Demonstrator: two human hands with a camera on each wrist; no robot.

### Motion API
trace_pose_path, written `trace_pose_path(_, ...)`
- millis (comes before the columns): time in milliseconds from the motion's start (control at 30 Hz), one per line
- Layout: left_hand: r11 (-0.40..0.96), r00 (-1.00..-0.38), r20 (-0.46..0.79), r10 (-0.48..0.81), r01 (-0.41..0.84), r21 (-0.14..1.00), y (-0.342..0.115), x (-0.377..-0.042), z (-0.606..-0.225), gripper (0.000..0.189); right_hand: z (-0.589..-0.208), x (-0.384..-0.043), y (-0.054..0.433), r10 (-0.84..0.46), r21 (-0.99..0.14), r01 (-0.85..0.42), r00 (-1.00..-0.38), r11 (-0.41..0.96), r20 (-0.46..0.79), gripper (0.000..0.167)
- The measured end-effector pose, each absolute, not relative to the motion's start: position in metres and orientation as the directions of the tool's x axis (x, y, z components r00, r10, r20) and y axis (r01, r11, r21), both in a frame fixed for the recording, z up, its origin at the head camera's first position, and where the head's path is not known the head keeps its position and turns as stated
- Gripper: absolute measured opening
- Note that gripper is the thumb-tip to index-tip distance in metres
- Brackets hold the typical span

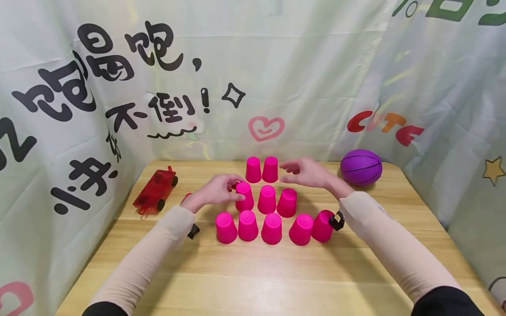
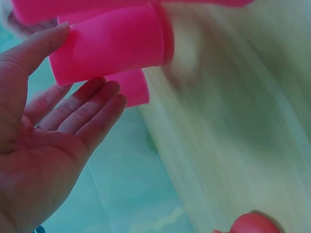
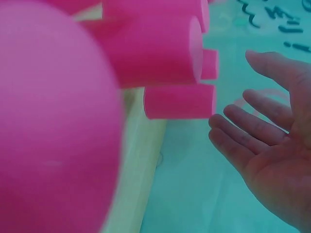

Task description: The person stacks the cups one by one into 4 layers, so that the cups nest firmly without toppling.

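Several upside-down pink cups stand in three rows on the wooden table. My left hand (image 1: 222, 189) holds the left cup (image 1: 246, 198) of the middle row, its thumb on the near side and fingers on the other. The left wrist view shows this cup (image 2: 114, 46) between thumb and fingers. Beyond it stand two cups in the back row, the right one (image 1: 270, 170) nearest my right hand (image 1: 310, 172). That hand is held apart from the cups, its fingers (image 3: 243, 138) extended and nothing in its grasp. The front row includes a middle cup (image 1: 271, 229).
A purple basketball (image 1: 361, 167) sits at the back right, close behind my right wrist. To the left is a red see-through toy car (image 1: 155, 191) with black wheels. A small red object (image 1: 186, 197) is mostly hidden by my left wrist. Printed curtains (image 1: 300, 87) surround the table (image 1: 253, 281).
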State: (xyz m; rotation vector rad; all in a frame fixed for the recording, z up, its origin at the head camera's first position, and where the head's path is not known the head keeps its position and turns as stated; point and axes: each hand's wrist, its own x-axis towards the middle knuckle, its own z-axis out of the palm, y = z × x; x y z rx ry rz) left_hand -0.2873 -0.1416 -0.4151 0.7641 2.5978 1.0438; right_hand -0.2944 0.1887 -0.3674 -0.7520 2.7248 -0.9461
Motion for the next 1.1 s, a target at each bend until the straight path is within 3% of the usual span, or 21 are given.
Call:
trace_pose_path(467,0.628,-0.900,0.045,0.433,0.337,0.702,-0.155,-0.319,-0.409,0.053,-0.383,-0.259,0.209,-0.553,-0.645,-0.405,-0.833,0.648,-0.033,0.059)
trace_pose_path(700,0.639,-0.927,0.036,0.373,0.285,0.715,-0.155,-0.332,-0.406,0.056,-0.390,-0.254,0.213,-0.570,-0.650,-0.409,-0.820,0.641,-0.047,0.060)
trace_pose_path(1100,0.626,-0.934,0.118,0.337,0.316,0.713,-0.150,-0.347,-0.407,0.052,-0.399,-0.254,0.214,-0.578,-0.673,-0.403,-0.815,0.621,-0.045,0.057)
